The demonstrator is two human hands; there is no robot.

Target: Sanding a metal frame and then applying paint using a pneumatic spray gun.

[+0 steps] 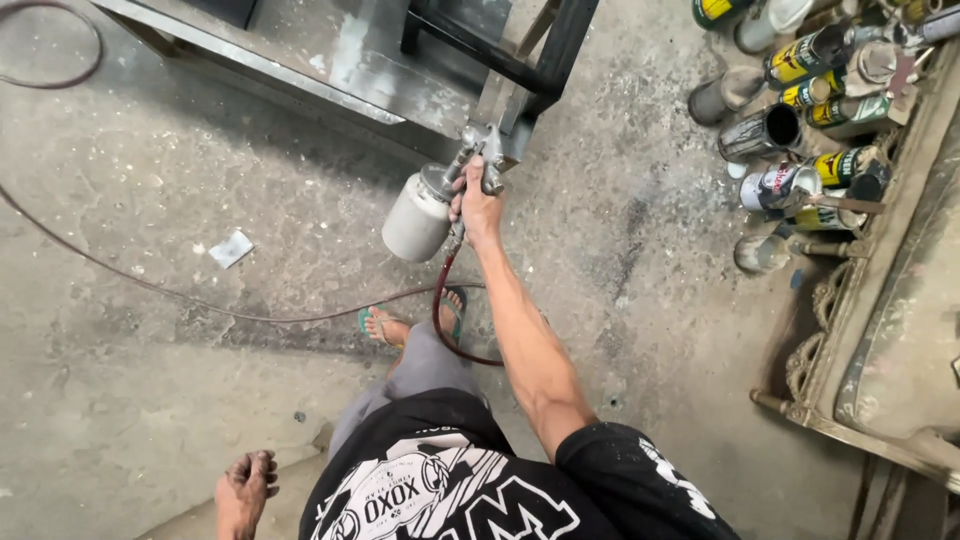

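In the right grip [478, 200], the spray gun [470, 160] is dull metal, its cup [417, 217] matt grey; the hose [440, 310] below looks rubbery. Just ahead, the frame [300, 70] is painted steel — smooth; underfoot, the floor [150, 350] is rough concrete.

Colours here are mostly grey on grey. The concrete floor [150, 330] is pale grey with darker sooty smudges and speckles. The spray gun [480, 160] is bare silver metal, and its cup [417, 218] is off-white, kinda dusty. The hose [445, 320] running off it is dark red, turning brownish across the floor. The metal frame [545, 60] is black, with a grey-primed patchy panel [350, 70] beside it. The shirt [450, 490] is black with a white graphic print. The flip-flop [368, 322] is teal green. The paint cans [800, 120] are grimy silver with yellow and black labels, one with red and white. A white paper scrap [231, 248] lies on the floor.
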